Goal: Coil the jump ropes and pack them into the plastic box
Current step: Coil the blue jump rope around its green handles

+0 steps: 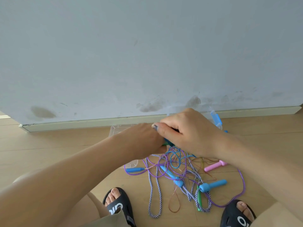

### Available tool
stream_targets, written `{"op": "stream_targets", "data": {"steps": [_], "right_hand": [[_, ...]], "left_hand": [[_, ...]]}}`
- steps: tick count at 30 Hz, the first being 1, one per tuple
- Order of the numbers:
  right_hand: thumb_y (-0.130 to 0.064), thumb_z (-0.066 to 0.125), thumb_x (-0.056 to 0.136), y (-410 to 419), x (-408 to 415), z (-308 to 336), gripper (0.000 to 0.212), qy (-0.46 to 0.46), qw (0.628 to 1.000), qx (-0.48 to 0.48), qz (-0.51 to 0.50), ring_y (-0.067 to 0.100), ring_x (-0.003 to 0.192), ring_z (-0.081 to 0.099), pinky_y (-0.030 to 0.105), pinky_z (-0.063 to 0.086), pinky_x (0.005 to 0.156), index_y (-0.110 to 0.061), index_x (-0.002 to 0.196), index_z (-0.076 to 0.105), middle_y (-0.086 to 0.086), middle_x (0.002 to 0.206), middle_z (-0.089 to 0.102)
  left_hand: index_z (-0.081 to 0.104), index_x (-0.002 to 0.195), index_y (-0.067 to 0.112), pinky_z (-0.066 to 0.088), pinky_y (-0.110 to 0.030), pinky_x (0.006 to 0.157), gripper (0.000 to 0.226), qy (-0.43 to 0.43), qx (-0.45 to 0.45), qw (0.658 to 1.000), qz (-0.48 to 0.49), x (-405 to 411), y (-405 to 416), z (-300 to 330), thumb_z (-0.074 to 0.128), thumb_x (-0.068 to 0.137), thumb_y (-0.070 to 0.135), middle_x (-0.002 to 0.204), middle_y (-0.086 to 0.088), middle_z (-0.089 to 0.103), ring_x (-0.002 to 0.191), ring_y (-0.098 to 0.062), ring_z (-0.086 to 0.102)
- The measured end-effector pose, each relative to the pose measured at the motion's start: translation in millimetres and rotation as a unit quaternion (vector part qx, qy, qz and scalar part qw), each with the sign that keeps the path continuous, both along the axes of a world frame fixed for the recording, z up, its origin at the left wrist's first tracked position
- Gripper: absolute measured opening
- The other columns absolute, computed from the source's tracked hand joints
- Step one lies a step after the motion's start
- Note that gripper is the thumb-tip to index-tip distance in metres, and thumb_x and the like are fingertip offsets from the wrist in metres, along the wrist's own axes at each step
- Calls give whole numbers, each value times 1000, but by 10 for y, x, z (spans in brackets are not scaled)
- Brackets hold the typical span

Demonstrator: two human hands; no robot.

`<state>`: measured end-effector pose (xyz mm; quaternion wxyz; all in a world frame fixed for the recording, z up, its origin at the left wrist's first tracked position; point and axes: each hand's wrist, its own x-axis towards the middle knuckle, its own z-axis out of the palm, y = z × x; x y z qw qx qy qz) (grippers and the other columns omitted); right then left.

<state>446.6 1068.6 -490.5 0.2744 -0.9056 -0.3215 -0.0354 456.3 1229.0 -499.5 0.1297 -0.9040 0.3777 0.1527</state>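
Jump ropes (177, 171) lie in one tangled heap on the wood floor (65, 145), just nearer the camera than the clear plastic box (114, 131). Mix of types in the heap: purple cord, thin blue cord, blue-white braided rope (152, 194), thin brownish cord. Handles visible: several blue ones, one pink handle (214, 166) at the heap's right edge, one green handle (198, 199) under the braided loops. Box is mostly hidden behind the forearms; only its far-left rim and a near corner show, contents cannot be told. It sits near the skirting of the pale wall (147, 46).

Both arms reach forward, hands meeting just above the heap, over the box's right side. Left hand (147, 138) is closed around a blue-green bundle (167, 142) of cord or handle, palm turned away. Right hand (185, 130) is curled fingers-down, pressed against the left, gripping the same bundle; blue cord hangs from it into the heap. Another blue handle (216, 119) sticks up behind the right wrist.

Two feet in black slides (119, 208) flank the heap's near side
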Motion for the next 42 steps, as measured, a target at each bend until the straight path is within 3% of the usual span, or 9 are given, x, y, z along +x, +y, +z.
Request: {"op": "stream_targets", "data": {"steps": [6,14,17,21,26,31,35,37,42], "right_hand": [[-38,50,101,-164,363,-95,56,125,989,-31,-78,15,45,24,29,19,50,-19,55,25,-5,44,25],[-33,57,100,-240,434,-403,57,412,899,114,-92,8,39,27,21,23,43,-24,45,44,-10,43,36],[-3,39,98,-228,310,-430,44,442,877,146,-118,8,41,24,22,20,45,-17,57,45,-7,46,35],[-4,29,88,-57,123,-508,34,470,849,159,-184,11,45,18,25,13,47,-18,58,36,-5,50,30],[-5,30,90,-60,59,-440,34,484,839,147,-200,11,46,16,27,11,50,-18,58,36,-6,50,25],[-22,33,92,2,38,-455,36,529,802,138,-243,13,41,16,18,13,45,-18,57,36,-6,43,25],[-32,33,104,-46,-65,-399,51,442,855,147,-229,7,31,26,22,25,40,-16,55,39,-9,34,34],[-37,30,106,-42,-190,-370,53,341,915,71,-204,9,39,35,28,31,51,-20,57,40,-7,38,41],[-38,39,103,-17,-346,-209,47,198,966,4,-169,17,50,30,35,30,52,-11,65,47,1,49,35]], "left_hand": [[34,89,15,28,-29,65,29,-11,-30,999,-16,-43,-84,-46,40,104,40,73,5,34,65,-20,37],[39,121,16,22,-29,63,31,26,-159,986,32,-62,13,-7,49,101,39,92,5,46,76,-19,39],[43,98,15,34,-32,58,24,51,-246,962,102,-11,49,-3,55,97,35,83,2,51,71,-23,46],[40,85,11,30,-29,52,27,68,-293,944,132,-9,40,-23,46,89,37,69,-1,46,59,-23,38],[34,116,17,41,-33,59,35,73,-309,940,123,-33,-18,-24,52,96,40,73,-6,56,62,-26,49],[43,113,17,36,-31,57,24,41,-273,953,123,62,-14,-36,48,96,35,79,1,54,68,-22,50],[42,104,11,30,-33,54,19,23,-221,961,166,170,11,-156,50,97,27,75,1,47,64,-22,45],[38,97,11,31,-33,58,21,3,-194,962,190,243,58,-209,50,98,28,74,2,43,66,-25,46],[36,97,13,34,-32,61,20,-29,-102,981,160,315,88,-276,48,100,29,78,1,43,71,-26,48]]}}
